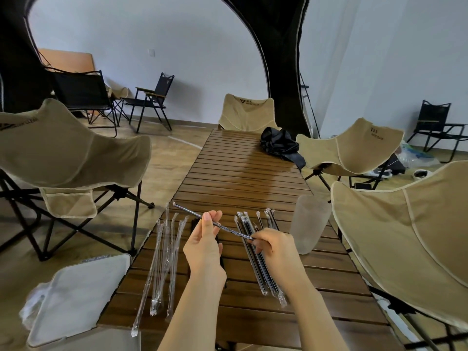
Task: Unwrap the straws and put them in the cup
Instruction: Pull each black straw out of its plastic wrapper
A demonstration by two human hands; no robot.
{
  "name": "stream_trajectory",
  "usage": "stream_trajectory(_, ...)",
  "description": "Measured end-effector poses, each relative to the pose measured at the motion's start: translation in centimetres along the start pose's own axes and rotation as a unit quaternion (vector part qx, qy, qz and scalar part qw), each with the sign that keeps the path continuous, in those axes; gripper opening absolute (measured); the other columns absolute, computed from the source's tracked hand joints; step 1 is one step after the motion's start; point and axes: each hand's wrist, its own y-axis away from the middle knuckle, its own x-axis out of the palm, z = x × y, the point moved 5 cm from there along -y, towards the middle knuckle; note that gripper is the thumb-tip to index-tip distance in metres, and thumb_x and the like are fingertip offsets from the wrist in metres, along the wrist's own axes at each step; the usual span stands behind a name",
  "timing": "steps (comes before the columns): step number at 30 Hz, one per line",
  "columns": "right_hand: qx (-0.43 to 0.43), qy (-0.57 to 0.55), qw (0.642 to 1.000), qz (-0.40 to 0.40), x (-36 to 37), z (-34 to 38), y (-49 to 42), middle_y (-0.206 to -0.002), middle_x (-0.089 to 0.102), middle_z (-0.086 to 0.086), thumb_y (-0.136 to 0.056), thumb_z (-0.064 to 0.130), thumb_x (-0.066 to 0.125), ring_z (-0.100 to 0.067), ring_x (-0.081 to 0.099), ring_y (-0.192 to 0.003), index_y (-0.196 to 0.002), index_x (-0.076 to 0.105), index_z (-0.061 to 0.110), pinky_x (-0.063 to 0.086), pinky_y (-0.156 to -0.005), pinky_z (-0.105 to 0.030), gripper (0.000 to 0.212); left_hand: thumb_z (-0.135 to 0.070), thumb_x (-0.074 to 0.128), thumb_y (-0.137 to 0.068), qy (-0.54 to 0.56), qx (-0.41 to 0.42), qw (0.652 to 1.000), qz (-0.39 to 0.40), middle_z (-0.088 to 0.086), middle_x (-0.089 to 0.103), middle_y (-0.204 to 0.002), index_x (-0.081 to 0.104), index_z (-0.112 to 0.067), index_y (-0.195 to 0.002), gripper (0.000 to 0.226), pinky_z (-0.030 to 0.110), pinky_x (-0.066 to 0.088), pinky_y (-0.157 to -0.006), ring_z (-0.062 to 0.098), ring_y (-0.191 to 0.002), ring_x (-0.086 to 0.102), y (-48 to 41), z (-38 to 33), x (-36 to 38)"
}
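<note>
Clear plastic sheathes the dark straw [233,230] pinched between two hands.
The left hand [205,241] pinches its middle between thumb and fingers [216,215]; the right hand [276,247] nips its near end with curled fingers. It slants above the slatted wooden worktop [243,178], over a bundle of wrapped straws [258,262]. Clear wrappers [164,262] lie to the left; the frosted cup [310,224] stands upright to the right.

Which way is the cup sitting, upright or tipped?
Upright: the frosted cup stands on its base on the table, mouth up, right of the wrapped straws.
</note>
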Motion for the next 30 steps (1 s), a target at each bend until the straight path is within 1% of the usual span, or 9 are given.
stream_trajectory(2, 0.038, -0.019, 0.998, 0.055, 0.6, -0.3, -0.2, -0.077, 0.050, 0.007, -0.097, 0.010, 0.044, 0.000, 0.051, -0.069, -0.109, 0.064, 0.005, 0.038, -0.072, -0.009, 0.024, -0.038, 0.056, -0.093, -0.001, -0.001, 1.000, -0.006, -0.018, 0.072, -0.088, 0.069, -0.031, -0.085, 0.017, 0.037, 0.046, -0.086, 0.005, -0.099, 0.060, 0.0, 0.3, 0.1)
stream_trajectory(5, 0.009, -0.042, 0.999, -0.012, 0.2, -0.3, 0.1, -0.073, 0.050, 0.013, -0.090, 0.019, 0.049, -0.003, 0.054, -0.068, -0.095, 0.063, 0.016, 0.043, -0.072, -0.018, 0.015, -0.038, 0.056, -0.092, -0.004, -0.007, 1.000, -0.022, -0.016, 0.072, -0.087, 0.070, -0.030, -0.084, 0.018, 0.034, 0.046, -0.075, 0.005, -0.097, 0.061, 0.2, 0.9, 0.1)
stream_trajectory(8, -0.041, 0.004, 0.998, -0.049, -0.2, 0.4, 0.5, -0.078, 0.055, 0.012, -0.092, 0.006, 0.054, -0.002, 0.054, -0.073, -0.099, 0.068, 0.011, 0.044, -0.074, -0.014, 0.017, -0.039, 0.056, -0.093, 0.007, -0.042, 0.999, -0.021, -0.013, 0.073, -0.091, 0.071, -0.028, -0.085, 0.020, 0.038, 0.048, -0.082, 0.007, -0.099, 0.062, -0.1, 1.6, 0.0)
stream_trajectory(10, -0.027, -0.003, 1.000, -0.015, -0.1, 0.5, 0.2, -0.084, 0.060, 0.005, -0.092, 0.010, 0.054, 0.001, 0.053, -0.075, -0.101, 0.068, 0.010, 0.041, -0.073, -0.006, 0.016, -0.037, 0.055, -0.093, 0.015, -0.043, 0.999, -0.007, -0.009, 0.073, -0.093, 0.070, -0.025, -0.086, 0.021, 0.037, 0.049, -0.084, 0.009, -0.096, 0.064, -0.4, 1.2, 0.0)
stream_trajectory(12, -0.008, -0.023, 1.000, 0.015, 0.1, 0.2, 0.3, -0.083, 0.060, 0.010, -0.091, 0.020, 0.058, 0.001, 0.055, -0.075, -0.100, 0.066, 0.018, 0.042, -0.071, -0.007, 0.012, -0.033, 0.055, -0.094, 0.009, -0.018, 1.000, -0.008, -0.005, 0.073, -0.090, 0.070, -0.023, -0.085, 0.020, 0.034, 0.050, -0.084, 0.010, -0.091, 0.067, -0.8, 0.3, -0.2)
stream_trajectory(15, 0.011, -0.023, 1.000, 0.004, -0.4, -0.7, 0.4, -0.069, 0.059, 0.016, -0.090, 0.021, 0.059, 0.000, 0.057, -0.065, -0.082, 0.061, 0.031, 0.044, -0.065, -0.012, 0.013, -0.025, 0.057, -0.094, 0.003, 0.016, 1.000, -0.021, -0.002, 0.073, -0.087, 0.070, -0.019, -0.085, 0.017, 0.031, 0.054, -0.083, 0.013, -0.089, 0.069, -1.4, -0.4, -1.0)
stream_trajectory(19, 0.034, -0.040, 0.999, 0.012, -0.1, -0.7, 0.1, -0.062, 0.054, 0.012, -0.092, 0.017, 0.055, 0.003, 0.054, -0.059, -0.070, 0.061, 0.024, 0.040, -0.060, -0.013, 0.024, -0.017, 0.059, -0.092, -0.052, 0.018, 0.998, 0.036, 0.005, 0.074, -0.088, 0.071, -0.015, -0.087, 0.014, 0.029, 0.055, -0.080, 0.017, -0.089, 0.070, -1.4, 0.1, -0.7)
stream_trajectory(23, 0.002, -0.039, 0.999, -0.032, 0.0, 0.3, 0.3, -0.069, 0.057, 0.007, -0.091, 0.013, 0.057, 0.000, 0.055, -0.063, -0.083, 0.070, 0.010, 0.041, -0.065, -0.008, 0.015, -0.015, 0.058, -0.092, -0.058, 0.024, 0.997, 0.046, 0.007, 0.074, -0.089, 0.071, -0.013, -0.089, 0.013, 0.029, 0.055, -0.080, 0.018, -0.089, 0.071, -1.2, 0.6, -0.6)
stream_trajectory(30, -0.030, -0.014, 0.998, -0.047, 0.3, 0.8, 0.1, -0.080, 0.062, 0.011, -0.090, 0.018, 0.059, 0.005, 0.055, -0.069, -0.093, 0.073, 0.014, 0.042, -0.072, -0.008, 0.015, -0.016, 0.059, -0.091, -0.061, 0.012, 0.996, 0.064, 0.005, 0.074, -0.087, 0.072, -0.013, -0.090, 0.013, 0.028, 0.055, -0.080, 0.015, -0.086, 0.071, -1.0, 1.2, -0.4)
